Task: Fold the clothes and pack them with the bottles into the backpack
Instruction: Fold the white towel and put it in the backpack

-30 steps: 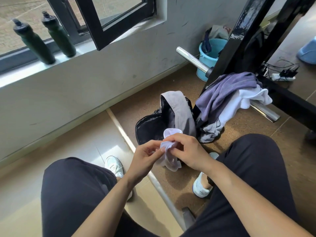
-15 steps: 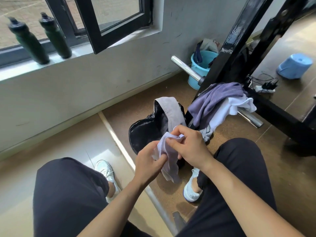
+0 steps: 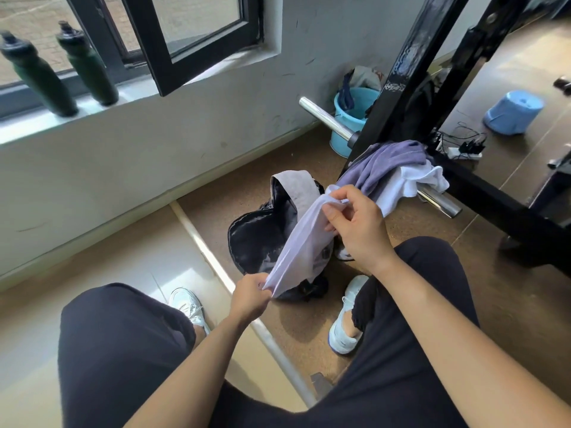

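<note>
A room corner under an open window, with a brown floor (image 3: 234, 180) along a pale wall and a black frame (image 3: 401, 72) standing at the right. The person sits with the open backpack (image 3: 256, 239) on the floor between their feet.

A pale cloth (image 3: 306, 239) is stretched slantwise above the backpack's mouth. The left hand (image 3: 250, 296) pinches its lower end with curled fingers, and the right hand (image 3: 358, 223) pinches its upper end between thumb and fingertips. The cloth is taut and flat rather than bunched. This looks like the folding step: the piece is pulled straight, ready to be doubled over.

The next move probably calls for bringing the two ends together, keeping the edges in line. The small bundle can then be lowered into the backpack, whose mouth lies right under the hands.

Much of the task is left. A pile (image 3: 386, 163) of purple and white clothes hangs unfolded over a chrome bar (image 3: 438, 202) just beyond the backpack. Two dark bottles (image 3: 40, 78) stand on the sill (image 3: 31, 131) at its left end, well apart from the backpack. Fetching them would likely take a long reach or a rise from the seat. A blue bucket (image 3: 349, 118) sits against the wall behind the bar.
</note>
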`<state>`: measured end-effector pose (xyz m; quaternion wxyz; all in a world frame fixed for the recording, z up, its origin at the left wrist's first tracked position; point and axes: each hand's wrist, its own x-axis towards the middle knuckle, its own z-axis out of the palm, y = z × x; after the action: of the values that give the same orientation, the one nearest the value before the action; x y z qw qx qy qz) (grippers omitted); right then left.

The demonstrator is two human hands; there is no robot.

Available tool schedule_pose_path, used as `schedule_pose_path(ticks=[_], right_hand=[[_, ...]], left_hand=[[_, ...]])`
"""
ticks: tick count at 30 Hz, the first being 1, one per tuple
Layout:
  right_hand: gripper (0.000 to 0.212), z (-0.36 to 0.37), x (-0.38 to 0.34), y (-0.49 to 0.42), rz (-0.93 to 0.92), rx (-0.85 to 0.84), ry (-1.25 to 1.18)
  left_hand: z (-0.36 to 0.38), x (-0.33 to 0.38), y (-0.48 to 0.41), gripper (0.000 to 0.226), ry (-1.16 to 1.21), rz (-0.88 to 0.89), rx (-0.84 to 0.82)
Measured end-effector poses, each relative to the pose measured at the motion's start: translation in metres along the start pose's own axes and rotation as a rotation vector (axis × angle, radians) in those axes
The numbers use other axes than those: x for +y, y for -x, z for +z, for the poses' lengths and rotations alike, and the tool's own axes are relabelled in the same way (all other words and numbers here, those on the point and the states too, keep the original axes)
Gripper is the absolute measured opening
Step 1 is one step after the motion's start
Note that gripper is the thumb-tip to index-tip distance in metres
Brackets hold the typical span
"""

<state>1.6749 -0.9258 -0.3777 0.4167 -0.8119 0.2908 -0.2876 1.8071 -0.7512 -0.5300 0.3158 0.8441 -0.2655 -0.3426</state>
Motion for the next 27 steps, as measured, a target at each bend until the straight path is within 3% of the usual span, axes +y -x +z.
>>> schedule_pose_path(ticks=[2, 4, 8, 11, 12, 16, 20, 27], right_hand=[[0.011, -0.003, 0.01, 0.0, -0.013, 0.059, 0.043], [0.012, -0.006, 0.025, -0.001, -0.015, 0.128, 0.161], [0.02, -0.011, 0.06, 0.0, 0.114, 0.235, 0.333], [0.022, -0.006, 0.076, 0.004, 0.191, 0.159, 0.237], [0.022, -0.004, 0.079, 0.004, 0.241, 0.121, 0.196], [0.021, 0.003, 0.09, 0.002, 0.345, 0.047, 0.132], [0.017, 0.005, 0.095, 0.003, 0.332, 0.018, 0.195], [0.019, -0.003, 0.09, 0.001, 0.15, 0.087, 0.205]], left_hand=[[-0.006, -0.005, -0.001, 0.019, 0.088, -0.065, -0.013], [-0.02, -0.004, 0.0, 0.022, 0.301, -0.153, -0.005], [-0.059, -0.003, -0.01, 0.008, 0.576, -0.225, 0.147], [-0.083, -0.007, -0.012, 0.052, 0.615, -0.169, 0.028], [-0.087, -0.006, -0.009, 0.056, 0.647, -0.151, -0.052], [-0.09, 0.004, -0.005, 0.023, 0.871, -0.317, -0.133], [-0.078, 0.002, -0.005, 0.027, 0.646, -0.45, -0.031], [-0.091, -0.005, -0.011, 0.011, 0.475, -0.194, -0.001]])
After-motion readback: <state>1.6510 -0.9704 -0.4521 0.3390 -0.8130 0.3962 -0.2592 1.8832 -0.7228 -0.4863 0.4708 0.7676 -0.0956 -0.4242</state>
